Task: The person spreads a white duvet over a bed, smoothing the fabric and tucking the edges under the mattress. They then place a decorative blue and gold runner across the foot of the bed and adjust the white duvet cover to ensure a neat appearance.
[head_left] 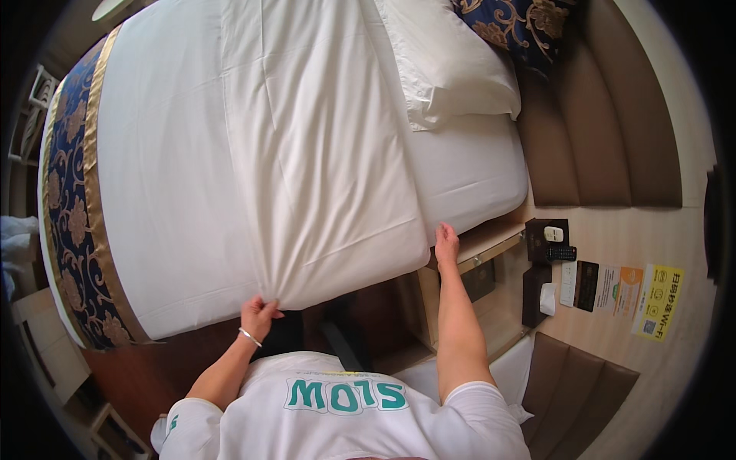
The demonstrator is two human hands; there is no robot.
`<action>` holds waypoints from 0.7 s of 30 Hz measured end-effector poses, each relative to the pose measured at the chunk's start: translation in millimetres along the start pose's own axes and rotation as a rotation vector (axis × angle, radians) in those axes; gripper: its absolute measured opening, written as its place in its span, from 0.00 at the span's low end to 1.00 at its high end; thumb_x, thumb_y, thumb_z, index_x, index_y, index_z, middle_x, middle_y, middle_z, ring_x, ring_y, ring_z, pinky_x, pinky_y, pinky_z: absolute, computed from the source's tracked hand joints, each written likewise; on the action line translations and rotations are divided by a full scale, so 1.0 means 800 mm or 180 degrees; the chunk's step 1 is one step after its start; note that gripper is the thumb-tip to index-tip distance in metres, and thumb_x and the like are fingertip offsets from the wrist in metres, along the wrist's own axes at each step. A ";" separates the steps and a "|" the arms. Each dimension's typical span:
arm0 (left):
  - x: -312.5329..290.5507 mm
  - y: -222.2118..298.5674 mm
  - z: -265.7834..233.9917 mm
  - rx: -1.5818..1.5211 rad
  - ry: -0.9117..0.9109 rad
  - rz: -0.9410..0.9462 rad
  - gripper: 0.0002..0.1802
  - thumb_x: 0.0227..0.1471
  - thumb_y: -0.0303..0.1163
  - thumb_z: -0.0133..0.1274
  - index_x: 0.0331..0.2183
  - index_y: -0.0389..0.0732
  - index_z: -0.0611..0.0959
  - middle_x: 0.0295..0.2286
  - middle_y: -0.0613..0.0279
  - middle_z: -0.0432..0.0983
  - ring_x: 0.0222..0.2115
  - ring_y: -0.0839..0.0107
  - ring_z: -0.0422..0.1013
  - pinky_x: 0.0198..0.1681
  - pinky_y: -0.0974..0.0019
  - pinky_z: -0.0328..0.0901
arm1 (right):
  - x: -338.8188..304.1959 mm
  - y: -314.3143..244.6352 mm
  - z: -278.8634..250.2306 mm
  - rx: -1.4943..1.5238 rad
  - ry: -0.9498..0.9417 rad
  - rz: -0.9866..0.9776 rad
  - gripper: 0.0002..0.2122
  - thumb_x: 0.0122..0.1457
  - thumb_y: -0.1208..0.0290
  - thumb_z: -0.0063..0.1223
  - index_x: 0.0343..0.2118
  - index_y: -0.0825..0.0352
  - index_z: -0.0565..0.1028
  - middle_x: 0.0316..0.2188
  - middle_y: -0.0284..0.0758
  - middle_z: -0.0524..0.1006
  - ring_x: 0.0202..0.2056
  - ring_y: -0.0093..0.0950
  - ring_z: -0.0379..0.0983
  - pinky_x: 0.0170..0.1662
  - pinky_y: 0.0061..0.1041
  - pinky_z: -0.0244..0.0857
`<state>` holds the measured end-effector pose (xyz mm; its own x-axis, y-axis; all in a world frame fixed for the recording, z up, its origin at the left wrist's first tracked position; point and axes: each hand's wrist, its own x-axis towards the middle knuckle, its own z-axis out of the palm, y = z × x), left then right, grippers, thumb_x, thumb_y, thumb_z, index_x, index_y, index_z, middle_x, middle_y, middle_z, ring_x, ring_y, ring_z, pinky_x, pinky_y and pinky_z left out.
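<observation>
A white duvet (322, 169) lies over the bed, its upper part folded back in a wrinkled band. My left hand (259, 316), with a bangle at the wrist, pinches the duvet's near edge, and creases fan out from that grip. Just right of the folded band's near corner is my right hand (446, 247), beside the mattress edge. Its fingers are loosely bent and slightly apart, with no cloth visibly between them. To the right, the white bottom sheet (471, 165) shows below a white pillow (452, 65).
A blue-and-gold bed runner (77, 184) crosses the bed's left end. At the right stand a brown padded headboard (606, 123) and a light wood nightstand (491, 245). Above it are a remote control (562, 253) and a tissue box (537, 297). Another white bed surface (510, 368) lies behind my right arm.
</observation>
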<state>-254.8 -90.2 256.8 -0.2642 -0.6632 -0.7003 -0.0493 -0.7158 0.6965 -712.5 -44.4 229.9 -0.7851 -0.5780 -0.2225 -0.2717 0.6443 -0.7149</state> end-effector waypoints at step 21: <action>0.076 -0.015 -0.025 0.0929 0.2270 0.0194 0.21 0.44 0.46 0.52 0.16 0.37 0.72 0.13 0.73 0.61 0.16 0.82 0.54 0.19 0.75 0.53 | 0.031 -0.018 0.016 -0.0172 -0.1786 -0.0114 0.14 0.58 0.64 0.39 0.32 0.71 0.71 0.24 0.29 0.72 0.27 0.17 0.64 0.32 0.17 0.59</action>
<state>-251.0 -126.7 202.8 0.4050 -0.7508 -0.5217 -0.3327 -0.6526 0.6808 -720.7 -74.1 226.5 -0.3626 -0.7682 -0.5277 -0.3324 0.6356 -0.6968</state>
